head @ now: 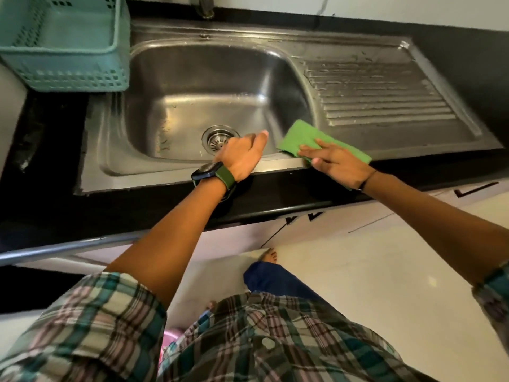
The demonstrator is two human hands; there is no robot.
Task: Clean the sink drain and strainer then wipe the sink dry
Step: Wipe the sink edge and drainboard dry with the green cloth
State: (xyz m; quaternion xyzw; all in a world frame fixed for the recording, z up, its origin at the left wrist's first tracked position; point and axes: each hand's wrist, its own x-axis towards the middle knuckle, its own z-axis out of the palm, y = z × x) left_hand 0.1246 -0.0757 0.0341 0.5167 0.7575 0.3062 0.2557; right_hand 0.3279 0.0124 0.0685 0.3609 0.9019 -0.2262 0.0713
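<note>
A stainless steel sink (192, 78) sits in a black counter, with a round metal strainer (217, 137) in its drain. My left hand (242, 157), with a green-strapped watch on the wrist, rests on the sink's front rim just right of the strainer; its fingers are curled and I see nothing in them. My right hand (334, 164) presses flat on a green cloth (305, 136) lying on the front rim, where the basin meets the ribbed drainboard (385, 97).
A teal plastic basket (66, 42) stands on the counter at the back left. The tap (206, 6) hangs over the basin's back edge. The drainboard shows streaks of water. The black counter edge (275, 210) runs in front of me, with white floor below.
</note>
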